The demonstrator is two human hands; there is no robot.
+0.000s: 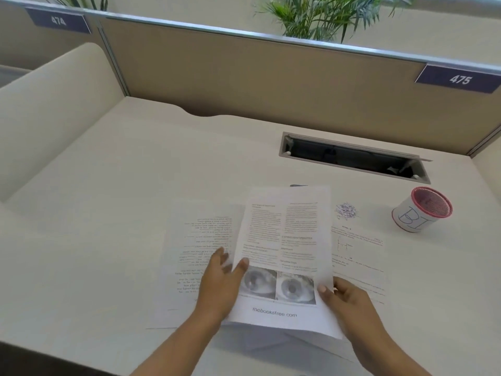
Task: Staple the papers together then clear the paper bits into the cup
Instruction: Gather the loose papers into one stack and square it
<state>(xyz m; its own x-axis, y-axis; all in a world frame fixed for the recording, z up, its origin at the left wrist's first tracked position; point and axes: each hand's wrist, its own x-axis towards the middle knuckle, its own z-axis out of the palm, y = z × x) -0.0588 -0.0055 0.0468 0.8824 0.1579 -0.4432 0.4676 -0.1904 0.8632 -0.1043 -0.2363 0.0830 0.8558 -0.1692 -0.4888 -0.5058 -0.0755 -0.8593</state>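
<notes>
A cream desk (113,185) carries two flat sheets near its front edge. Both hands grip a printed page (284,240) above them: left hand (221,283), right hand (344,297). Toward the right edge sit a cup (420,210) and paper bits (346,210).

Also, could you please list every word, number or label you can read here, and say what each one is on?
"474": plate on the divider top, far left.
"475": plate on the divider top, right.
"BI": handwritten on the red-rimmed cup; any further letters are hidden round its side.
"mebooksfree.com": foot of the held sheet, first letter unclear.
Body text on that sheet, the left sheet and the right sheet: too small to read.
</notes>
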